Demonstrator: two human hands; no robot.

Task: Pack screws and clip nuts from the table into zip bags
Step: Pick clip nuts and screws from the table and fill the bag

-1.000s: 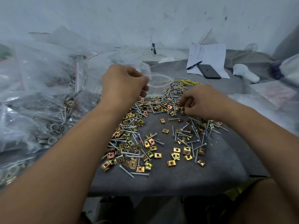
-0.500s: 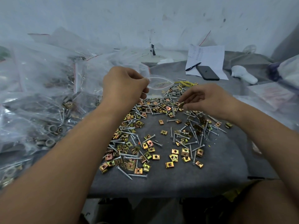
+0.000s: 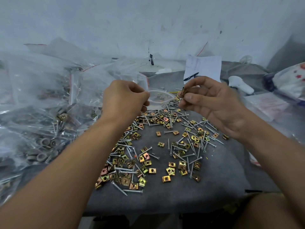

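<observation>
Item: your left hand [image 3: 123,100] grips the rim of 1 small clear zip bag [image 3: 160,98], its mouth held open above the far edge of the grey table [image 3: 206,192]. Your right hand [image 3: 214,103] pinches 1 clip nut [image 3: 182,93] between thumb and fingertips, just beside the bag mouth on its right, not touching it. Loose stock: screws [image 3: 189,154] and brass-coloured clip nuts [image 3: 145,158] scattered across the middle of the table, too many and too overlapped to count. Left edge: a heap of filled clear bags [image 3: 41,113], number unclear. Far right corner: 1 sheet of paper [image 3: 204,66] with faint writing, illegible, and 1 black pen [image 3: 191,76] on it.
</observation>
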